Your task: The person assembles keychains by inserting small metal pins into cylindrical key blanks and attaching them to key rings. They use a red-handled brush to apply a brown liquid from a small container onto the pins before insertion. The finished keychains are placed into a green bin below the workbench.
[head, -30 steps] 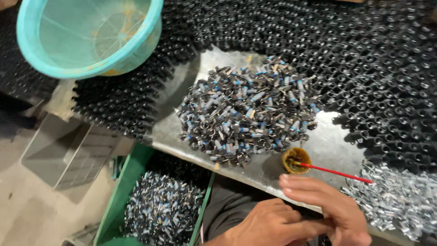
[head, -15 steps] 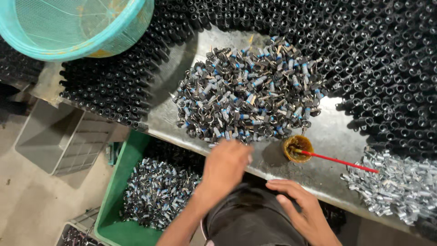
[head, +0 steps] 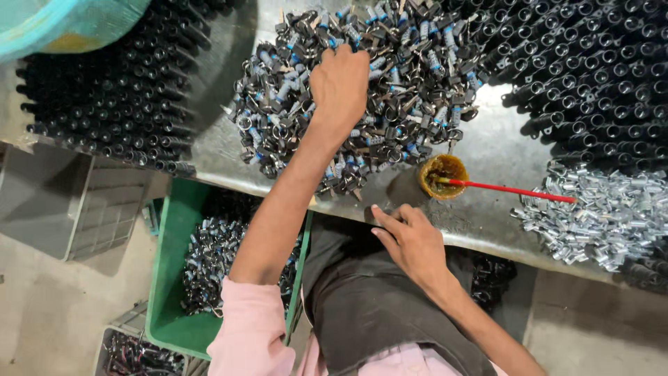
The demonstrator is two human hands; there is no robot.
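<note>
Head view: looking straight down on a person working at a metal counter (head: 487,216).
Near edge: right hand (head: 412,240) lies flat on the counter's front edge, fingers spread, holding nothing.
Below the edge: green crate (head: 170,278) of small metal parts, beside the person's lap.
Middle: left hand (head: 339,82) sits on the pile of small parts (head: 410,83), fingers curled down into it; whether it pinches a piece I cannot tell.
Pile: dark metal clips and blue-grey springy bits, tangled, heaped mid-counter.
Doing it well: I'd lift one piece cleanly, shaking off whatever hooks on.
Right of pile: small amber pot (head: 442,174) with a red stick (head: 515,191).
Far side: rows of black tubes (head: 591,76).
</note>
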